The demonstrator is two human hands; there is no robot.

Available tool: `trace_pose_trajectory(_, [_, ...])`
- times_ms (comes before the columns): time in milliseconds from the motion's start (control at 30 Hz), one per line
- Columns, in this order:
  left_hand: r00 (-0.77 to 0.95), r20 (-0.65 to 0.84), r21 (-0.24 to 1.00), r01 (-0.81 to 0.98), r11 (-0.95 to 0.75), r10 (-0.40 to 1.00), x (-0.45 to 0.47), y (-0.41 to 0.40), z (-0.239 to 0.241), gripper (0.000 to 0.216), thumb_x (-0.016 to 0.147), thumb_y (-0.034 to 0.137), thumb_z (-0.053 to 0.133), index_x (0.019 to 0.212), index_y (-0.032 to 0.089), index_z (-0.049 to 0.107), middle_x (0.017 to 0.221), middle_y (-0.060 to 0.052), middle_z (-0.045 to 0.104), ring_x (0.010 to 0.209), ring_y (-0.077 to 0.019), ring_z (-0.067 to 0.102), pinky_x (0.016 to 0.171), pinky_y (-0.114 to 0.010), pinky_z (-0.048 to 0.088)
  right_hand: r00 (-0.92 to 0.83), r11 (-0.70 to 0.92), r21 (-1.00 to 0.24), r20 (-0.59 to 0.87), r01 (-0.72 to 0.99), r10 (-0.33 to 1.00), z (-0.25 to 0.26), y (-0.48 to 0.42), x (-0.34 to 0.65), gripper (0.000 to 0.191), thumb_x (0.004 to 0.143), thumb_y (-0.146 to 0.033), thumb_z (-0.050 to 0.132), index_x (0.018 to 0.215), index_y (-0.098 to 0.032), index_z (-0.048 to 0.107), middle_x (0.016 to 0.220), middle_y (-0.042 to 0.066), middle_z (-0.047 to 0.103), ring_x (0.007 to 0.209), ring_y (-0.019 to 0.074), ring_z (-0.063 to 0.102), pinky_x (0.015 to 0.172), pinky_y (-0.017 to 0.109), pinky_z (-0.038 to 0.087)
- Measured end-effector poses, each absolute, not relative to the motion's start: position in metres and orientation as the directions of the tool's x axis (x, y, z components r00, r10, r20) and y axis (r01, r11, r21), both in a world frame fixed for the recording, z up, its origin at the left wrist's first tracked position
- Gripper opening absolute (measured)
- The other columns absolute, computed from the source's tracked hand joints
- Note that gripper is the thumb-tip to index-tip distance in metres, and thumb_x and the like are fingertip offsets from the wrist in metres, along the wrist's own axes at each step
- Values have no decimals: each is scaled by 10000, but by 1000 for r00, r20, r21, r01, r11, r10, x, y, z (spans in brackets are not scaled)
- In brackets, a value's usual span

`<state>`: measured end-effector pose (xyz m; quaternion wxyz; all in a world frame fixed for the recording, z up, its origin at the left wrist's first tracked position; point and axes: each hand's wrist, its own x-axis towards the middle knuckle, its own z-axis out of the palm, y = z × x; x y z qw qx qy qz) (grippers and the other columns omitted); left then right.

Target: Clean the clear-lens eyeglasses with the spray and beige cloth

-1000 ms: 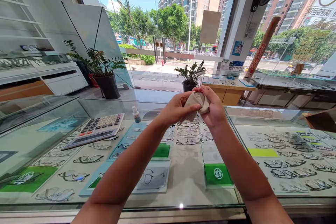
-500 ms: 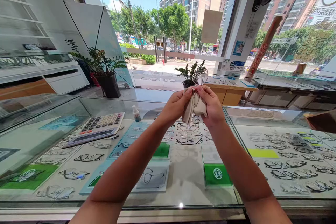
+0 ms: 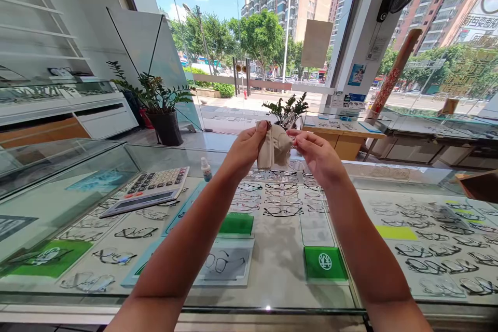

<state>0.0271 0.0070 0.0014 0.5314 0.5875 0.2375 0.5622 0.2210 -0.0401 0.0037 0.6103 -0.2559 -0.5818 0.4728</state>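
Observation:
My left hand (image 3: 244,149) is closed on a beige cleaning cloth (image 3: 266,153), which hangs in folds above the glass counter. A pair of clear, thin-framed eyeglasses (image 3: 284,140) shows faintly against the cloth's right side, its far parts hard to make out. My right hand (image 3: 319,158) pinches the thin right end of the eyeglasses between thumb and fingers, a little apart from my left hand. Below both hands, rows of spectacle frames (image 3: 283,211) lie inside the display case.
On the glass counter top (image 3: 268,290) stand a large calculator (image 3: 150,189) and a small white spray bottle (image 3: 206,170) at left. Green cards (image 3: 324,263) lie under the glass. Beyond are potted plants (image 3: 167,127), a second counter (image 3: 342,137) and a glass door.
My hands have moved apart: the left with the cloth went left, the right slightly right. The cloth, bunched between both hands before, now hangs from the left hand. The view shifted slightly.

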Motion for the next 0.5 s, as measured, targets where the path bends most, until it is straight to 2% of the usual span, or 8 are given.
trace_pose_trajectory(100, [290, 422, 887, -329, -324, 859, 25, 5, 4, 611, 844, 755, 739, 917, 151, 793, 819, -86, 796, 688, -178, 724, 642, -287, 561, -172, 410, -885, 449, -223, 877, 1, -40, 218, 176, 802, -441, 858, 760, -292, 775, 1166, 29, 751, 1184, 258, 630, 1146, 471, 420])
trace_pose_trajectory(267, [302, 431, 888, -311, -339, 851, 24, 1, 7, 575, 835, 733, 764, 880, 160, 788, 808, -76, 797, 692, -179, 729, 648, -284, 574, -200, 384, -908, 413, -168, 888, -2, -40, 213, 154, 787, -423, 850, 773, -288, 777, 894, 6, 695, 926, 206, 590, 985, 411, 449])
trace_pose_trajectory(400, [300, 443, 882, -312, -352, 845, 22, -1, 8, 510, 828, 658, 817, 851, 151, 773, 742, -48, 764, 623, -136, 673, 600, -247, 532, -242, 321, -934, 351, -153, 905, 0, -43, 210, 208, 737, -432, 873, 746, -256, 761, 820, -3, 682, 838, 181, 561, 877, 375, 443])
trace_pose_trajectory(500, [383, 425, 894, -319, -314, 820, 16, -2, 11, 442, 818, 566, 867, 891, 139, 779, 776, -48, 770, 650, -128, 675, 645, -244, 552, -243, 270, -939, 319, -212, 916, 1, -45, 209, 251, 705, -443, 903, 736, -245, 752, 804, -8, 678, 791, 161, 552, 830, 355, 442])
